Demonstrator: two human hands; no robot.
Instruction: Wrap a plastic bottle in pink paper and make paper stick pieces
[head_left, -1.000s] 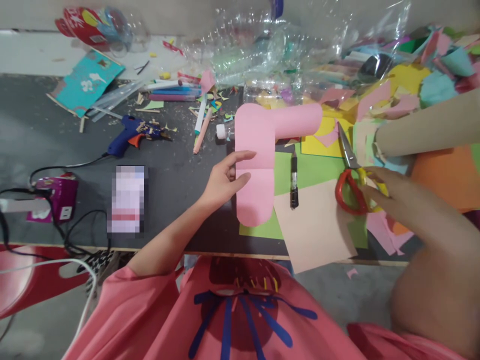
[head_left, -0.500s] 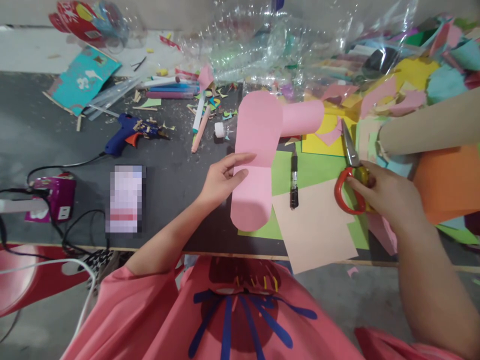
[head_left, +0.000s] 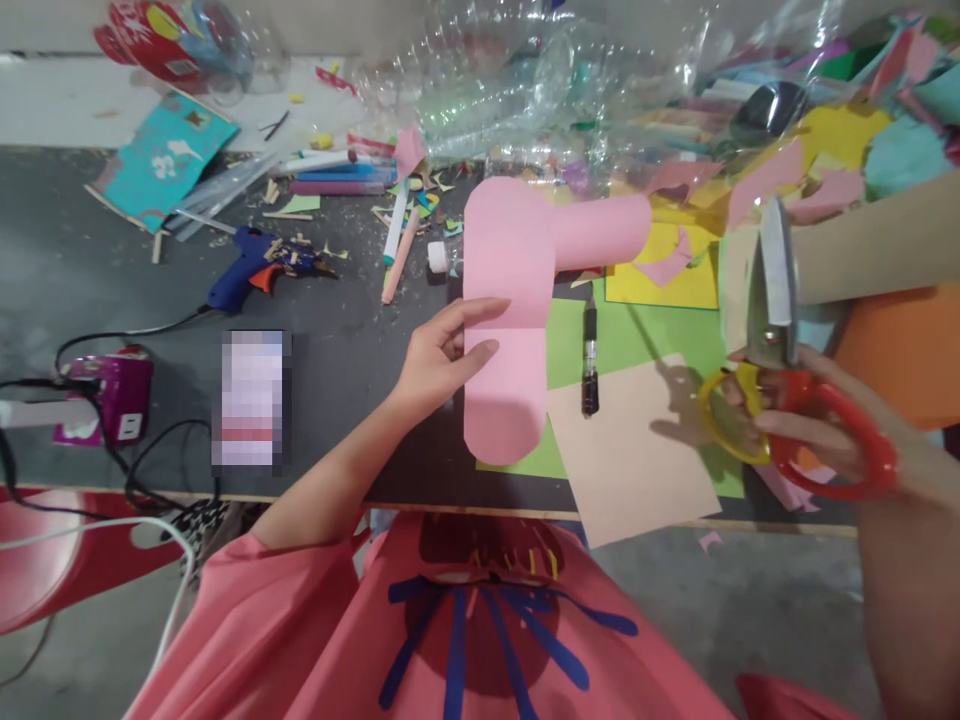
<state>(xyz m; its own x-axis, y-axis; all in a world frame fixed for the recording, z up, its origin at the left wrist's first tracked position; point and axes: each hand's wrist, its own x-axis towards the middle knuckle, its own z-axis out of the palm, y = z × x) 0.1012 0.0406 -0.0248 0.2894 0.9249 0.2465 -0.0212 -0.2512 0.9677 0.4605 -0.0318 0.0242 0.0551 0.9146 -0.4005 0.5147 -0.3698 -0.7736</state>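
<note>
**Pink paper pinched in the left hand, scissors gripped in the right**

Pink paper (head_left: 510,260) is in the middle of the view, over the dark grey table (head_left: 337,340). The table runs across the whole picture and is strewn with craft scraps. Along its far edge lies a heap of clear plastic bottles (head_left: 510,90). A cardboard tube (head_left: 877,250) comes in from the right, above an orange sheet (head_left: 907,350).

Nearer the front edge, a green sheet (head_left: 637,330) lies flat with a beige sheet (head_left: 637,450) partly on top of it. A yellow sheet (head_left: 667,280) lies just beyond them.

The pink paper is a curled, L-shaped piece. One long strip with rounded ends points toward the person, and a shorter arm reaches right. Its near end hangs over the edge of the green sheet.

The left hand (head_left: 442,355) pinches the strip's left edge at a crease, thumb on top and fingers beneath.

The right hand (head_left: 832,440) is closed through the red and yellow handles of the scissors (head_left: 776,290). It holds them clear of the table with the blades pointing away and seemingly together.

A blue glue gun (head_left: 255,270) lies well to the left. A black pen (head_left: 590,365) rests on the green sheet, just beside the pink strip.
</note>
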